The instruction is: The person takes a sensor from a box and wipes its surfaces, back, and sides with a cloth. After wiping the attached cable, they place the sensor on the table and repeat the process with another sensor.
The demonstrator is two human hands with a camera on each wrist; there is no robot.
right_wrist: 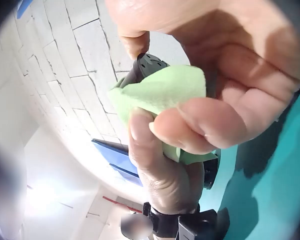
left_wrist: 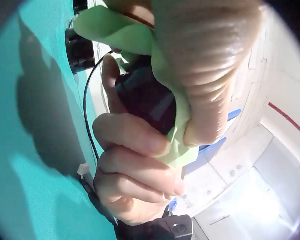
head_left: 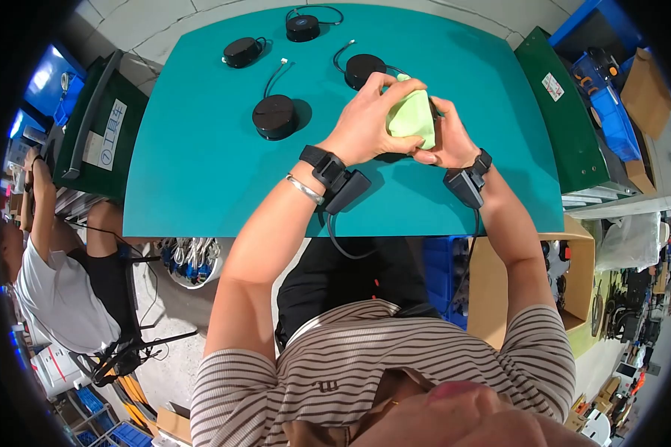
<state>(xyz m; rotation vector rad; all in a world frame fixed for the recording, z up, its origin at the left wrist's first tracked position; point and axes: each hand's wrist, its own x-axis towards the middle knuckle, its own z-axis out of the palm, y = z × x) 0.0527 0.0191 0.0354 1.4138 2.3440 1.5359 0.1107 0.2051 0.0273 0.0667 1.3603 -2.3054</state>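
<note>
Above the teal table, the left hand [head_left: 367,119] grips a light green cloth [head_left: 408,123] folded round a dark round object. In the left wrist view the thumb and fingers of this hand [left_wrist: 210,65] press the cloth [left_wrist: 115,31] along the side of the object [left_wrist: 147,97]. The right hand [head_left: 455,140] grips the same object from the other side, its fingers [left_wrist: 132,132] curled against it. In the right wrist view the cloth [right_wrist: 162,90] covers most of the object, whose grooved black edge [right_wrist: 151,64] shows beside the right hand [right_wrist: 240,80].
Several black round devices with short cables, such as one on the left [head_left: 274,117] and one behind the hands [head_left: 364,71], lie on the teal table [head_left: 201,179]. Green cabinets [head_left: 555,112] flank it. Another person [head_left: 67,290] sits at the far left.
</note>
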